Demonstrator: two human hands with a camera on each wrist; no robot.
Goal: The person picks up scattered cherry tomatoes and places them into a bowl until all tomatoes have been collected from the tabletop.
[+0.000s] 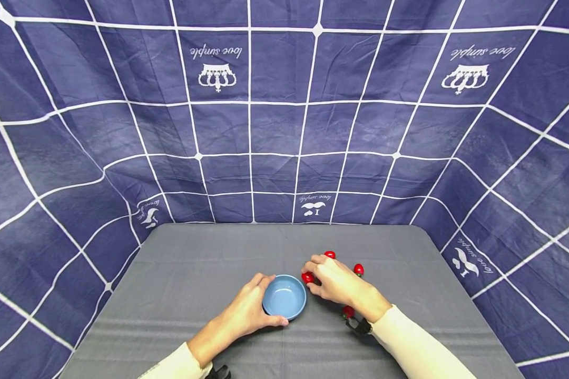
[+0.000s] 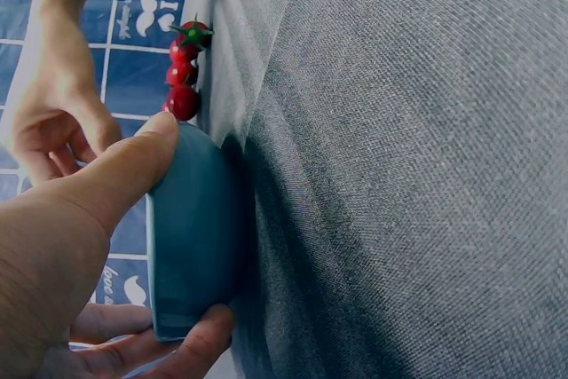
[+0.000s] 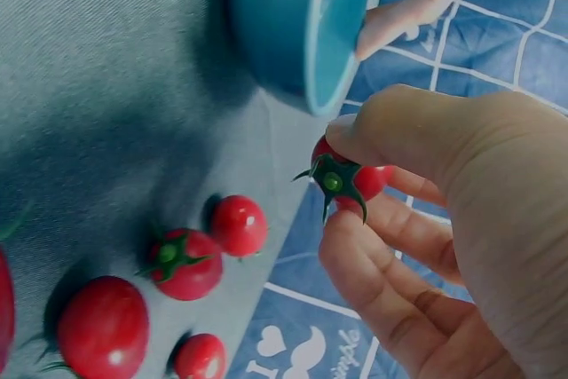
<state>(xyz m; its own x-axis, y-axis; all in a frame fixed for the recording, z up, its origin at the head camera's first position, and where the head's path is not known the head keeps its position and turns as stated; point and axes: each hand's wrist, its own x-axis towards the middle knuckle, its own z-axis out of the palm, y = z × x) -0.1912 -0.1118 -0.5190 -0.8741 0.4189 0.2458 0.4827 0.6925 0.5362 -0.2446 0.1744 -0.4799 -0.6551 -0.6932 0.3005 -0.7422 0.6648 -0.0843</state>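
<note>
Head view: Your left hand (image 1: 248,310) curls round the left side of a blue bowl (image 1: 284,299), with the thumb at the near rim and the fingers at the far left. The bowl stands upright on the grey table (image 1: 208,263). Your right hand (image 1: 334,279) pinches a red tomato (image 1: 307,277) just outside the bowl's rim, at its far right. Judged from this layout, the work is at an early stage: one tomato is in the grip, and none shows inside the bowl. On the table to the right lie the loose ones: a far tomato (image 1: 330,255), a right-hand tomato (image 1: 358,269) and a near tomato (image 1: 348,312) beside your wrist.

Left wrist view: Your left thumb presses on the rim; the fingers bear on the wall opposite. The hand is spread to the bowl's width. Your right fingertips are hidden here, so this angle cannot confirm that grip.

Right wrist view: Your right thumb and fingers are closed to the width of the pinched tomato. It is small and glossy, with its green calyx (image 3: 333,182) turned toward this camera. Whether it touches the table cannot be told. Five loose tomatoes show, of unequal apparent size.
</note>
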